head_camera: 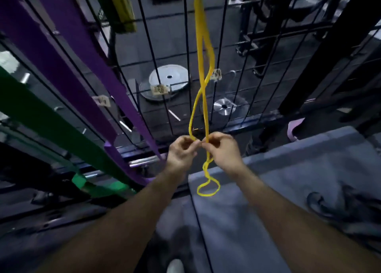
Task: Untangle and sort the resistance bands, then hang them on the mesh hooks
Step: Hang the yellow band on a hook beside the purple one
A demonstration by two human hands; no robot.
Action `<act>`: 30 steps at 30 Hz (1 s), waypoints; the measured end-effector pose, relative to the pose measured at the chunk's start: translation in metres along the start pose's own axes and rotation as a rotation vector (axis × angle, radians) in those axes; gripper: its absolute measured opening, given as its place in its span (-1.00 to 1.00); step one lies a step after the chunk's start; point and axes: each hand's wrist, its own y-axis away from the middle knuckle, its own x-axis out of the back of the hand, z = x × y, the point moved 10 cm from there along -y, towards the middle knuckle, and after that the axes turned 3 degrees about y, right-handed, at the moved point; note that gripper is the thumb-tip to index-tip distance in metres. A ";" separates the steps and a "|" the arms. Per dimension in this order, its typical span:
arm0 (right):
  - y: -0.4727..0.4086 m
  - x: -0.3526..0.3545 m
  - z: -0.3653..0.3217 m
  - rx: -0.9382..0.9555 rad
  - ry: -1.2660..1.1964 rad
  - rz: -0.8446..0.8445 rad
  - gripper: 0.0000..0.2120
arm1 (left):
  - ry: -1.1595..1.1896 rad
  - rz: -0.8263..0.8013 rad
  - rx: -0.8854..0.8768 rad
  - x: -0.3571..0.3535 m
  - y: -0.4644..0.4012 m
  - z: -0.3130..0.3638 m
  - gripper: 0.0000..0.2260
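Far left: green band (37, 116) hangs against the wire mesh (233, 70), its lower end folded near the floor. Beside it, two purple bands (86, 52) run down the mesh, lower ends curled just left of the hands. Olive-yellow band (123, 7) hangs higher up, top of view.

Centre: thin yellow band (203, 52) hangs from above, out of frame — strands cross once midway, then part. Left hand (181, 151) pinches the left strand; right hand (221, 149) pinches the right strand, fingertips of both almost touching. Below the hands the band twists and ends in a small loop.

Right: grey padded mat (288, 169), dark bands (338, 209) heaped on it.
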 end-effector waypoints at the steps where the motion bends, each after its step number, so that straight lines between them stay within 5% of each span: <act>1: 0.000 0.000 0.003 0.010 0.009 0.002 -0.95 | -0.067 -0.014 -0.040 0.000 -0.001 -0.002 -0.80; 4: 0.001 -0.002 0.013 0.040 0.053 -0.003 -0.96 | -0.404 -0.109 -0.161 -0.006 -0.002 -0.017 -0.84; 8: 0.003 -0.013 0.032 0.036 0.082 -0.012 -0.90 | -0.556 0.041 -0.123 0.015 -0.007 -0.038 -0.89; 13: 0.005 -0.029 0.048 0.025 0.132 -0.016 -0.91 | 0.035 0.204 0.182 0.023 -0.003 -0.072 -0.77; 17: 0.014 -0.041 0.080 -0.071 0.149 -0.048 -0.87 | 0.398 0.118 0.322 -0.001 0.006 -0.101 -0.82; 24: 0.032 -0.059 0.141 -0.224 0.009 -0.045 -0.67 | -0.130 -0.137 -0.058 -0.023 0.015 -0.117 -0.87; 30: 0.048 -0.066 0.133 -0.083 -0.217 0.023 -0.92 | -0.264 0.145 -0.016 0.019 0.004 -0.142 -0.90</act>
